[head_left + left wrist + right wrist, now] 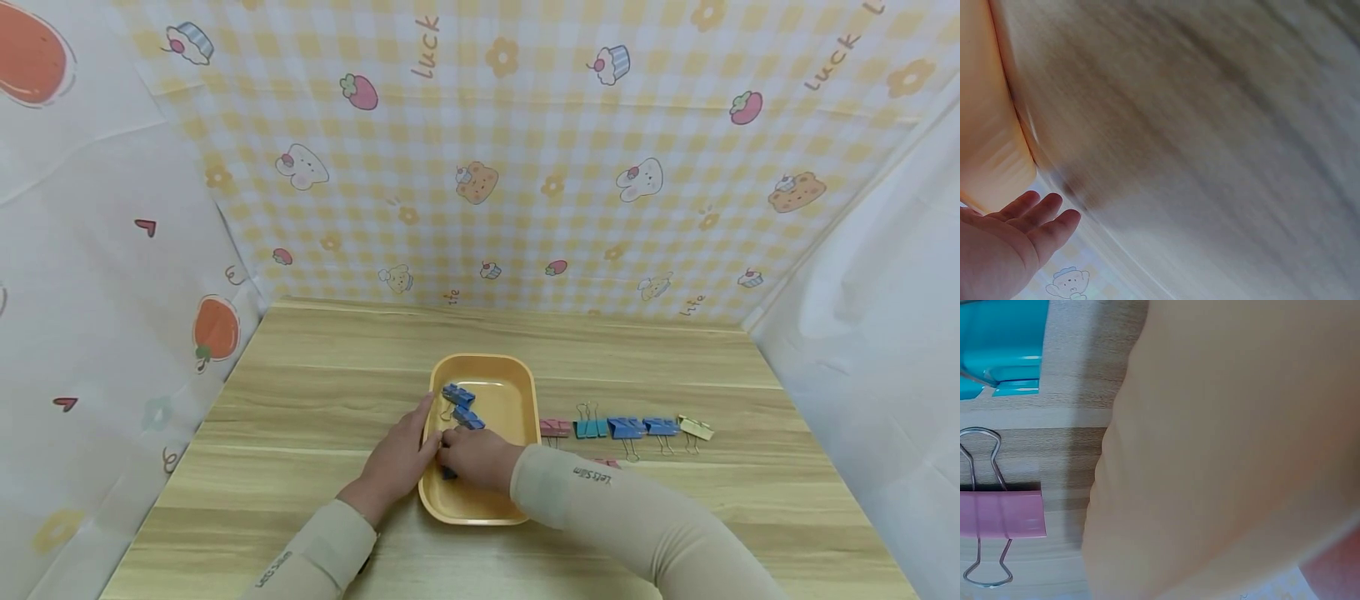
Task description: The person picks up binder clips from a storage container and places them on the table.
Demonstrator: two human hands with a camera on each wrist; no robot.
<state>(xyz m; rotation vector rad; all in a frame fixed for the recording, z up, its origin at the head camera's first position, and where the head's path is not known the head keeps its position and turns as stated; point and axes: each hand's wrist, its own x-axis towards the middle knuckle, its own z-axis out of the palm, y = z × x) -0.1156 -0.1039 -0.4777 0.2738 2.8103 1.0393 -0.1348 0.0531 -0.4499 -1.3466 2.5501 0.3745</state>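
A yellow-orange tray (480, 522) stands on the wooden table, with blue binder clips (459, 394) along its left inside. My left hand (397, 460) rests at the tray's left wall, its fingers fairly straight; in the left wrist view the hand (1013, 244) shows beside the orange tray wall (991, 119). My right hand (480, 458) reaches inside the tray with curled fingers, near a dark clip (448, 472) at the left wall. Whether it grips a clip is hidden. The right wrist view is mostly filled by a sleeve (1222, 437).
Right of the tray lies a row of clips: pink (555, 428), teal (591, 428), blue (626, 428), another blue (661, 427) and pale yellow (696, 428). Another pink clip (606, 462) is partly under the right sleeve. A checked cloth (517, 225) hangs behind the table.
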